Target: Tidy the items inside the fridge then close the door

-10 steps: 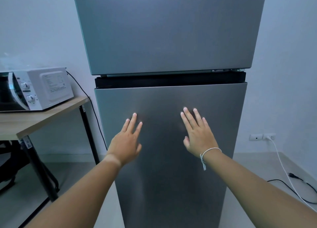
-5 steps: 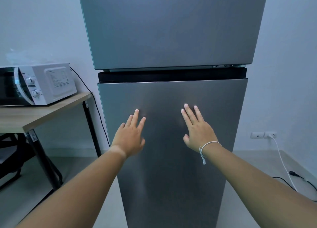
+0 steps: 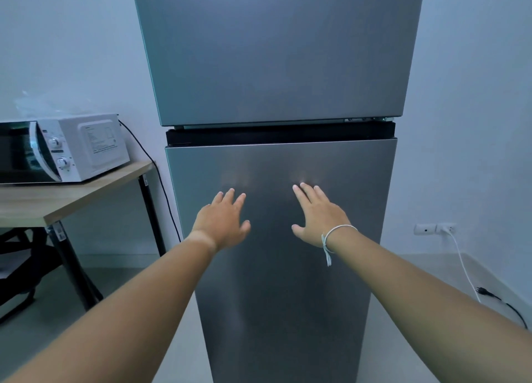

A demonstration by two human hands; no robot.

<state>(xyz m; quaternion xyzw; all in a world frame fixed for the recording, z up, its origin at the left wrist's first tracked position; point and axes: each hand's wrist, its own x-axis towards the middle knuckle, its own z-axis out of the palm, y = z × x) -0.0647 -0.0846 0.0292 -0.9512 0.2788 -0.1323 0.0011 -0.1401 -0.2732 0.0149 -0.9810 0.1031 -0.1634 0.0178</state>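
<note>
**Fridge shut, both hands held up at lower door**

Fridge [image 3: 276, 100], tall, grey metal, two doors, standing dead centre against the far wall. Upper door [image 3: 273, 51] closed, lower door [image 3: 282, 267] closed too, with a dark band [image 3: 279, 133] between them. Nothing of the inside on show.

Left hand [image 3: 223, 224] raised in front of the lower door, left of its middle, fingers straight and spread, thumb out to the right, gripping nothing. Cannot tell whether the fingertips touch the metal or stop just short. Right hand [image 3: 318, 215] level with it, right of the door's middle, fingers straight and slightly fanned, likewise released and holding nothing; contact with the door not clear either. Faint pale reflections on the metal just above each set of fingertips. White string bracelet [image 3: 335, 234] round the right wrist, loose end hanging down. Both bare forearms reaching in from the near corners.

Left of the fridge, a wooden table [image 3: 72, 201] on black legs, carrying a white microwave [image 3: 77, 149] with two knobs; black cord [image 3: 149, 163] running down from its back between table and fridge. Right of the fridge, low on the far wall, a socket [image 3: 434, 228] with a white cable [image 3: 463, 267] plugged in, trailing down to the floor. Loose black plug [image 3: 482, 291] lying on the floor near it.
</note>
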